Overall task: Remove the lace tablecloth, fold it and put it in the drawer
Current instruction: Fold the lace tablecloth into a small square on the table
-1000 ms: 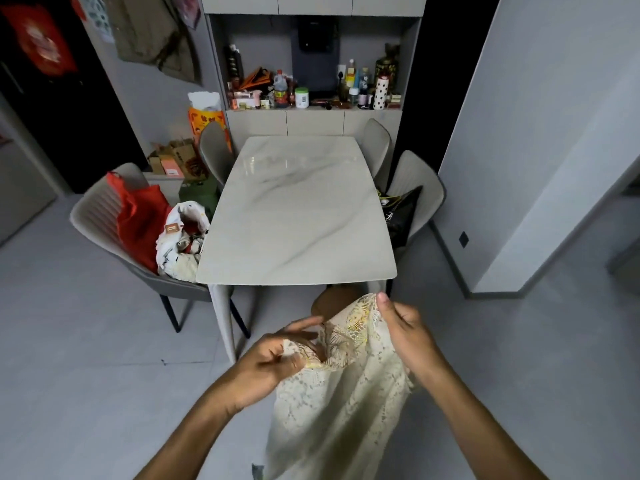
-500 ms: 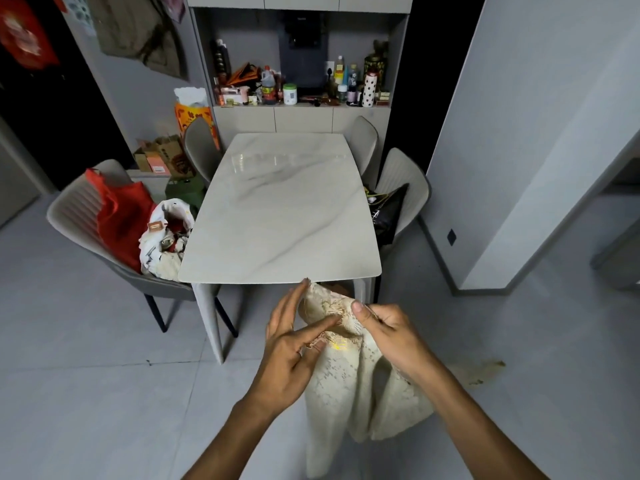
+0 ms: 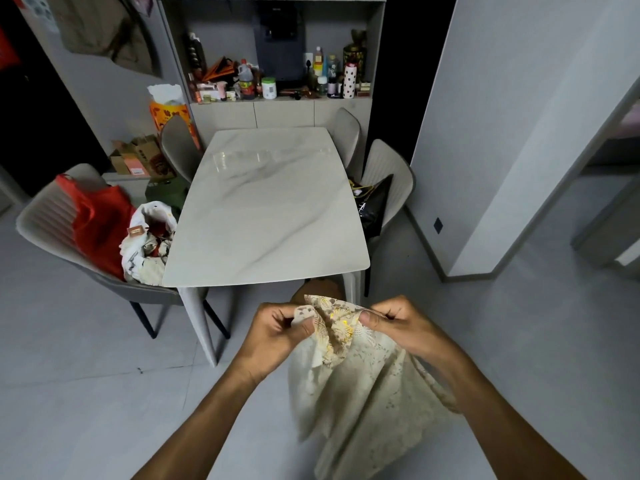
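Lower centre of the frame: your left hand [image 3: 277, 332] and right hand [image 3: 394, 322] each pinch the top edge of the lace tablecloth [image 3: 360, 382], fingers curled with the thumb pressed onto the fabric. The cloth is already off the marble-patterned table [image 3: 266, 209], which stands in the middle of the frame just beyond your hands. It hangs bunched between and below your hands, over the floor, its lower edge running out of the bottom of the frame.

The step in hand is judged to be finding the corners and starting the fold. To do it well, work each pinch along the hem until you hold a true corner. Then draw your hands apart so the top edge pulls straight and the bunching drops out. Lace snags and stretches easily, so keep the pull light and even. The table would serve for laying the cloth flat. No drawer can be identified for certain in this view.

Bottles and jars stand on the cabinet shelf [image 3: 277, 98] at upper centre; their labels are too small to read, and no writing elsewhere is legible.
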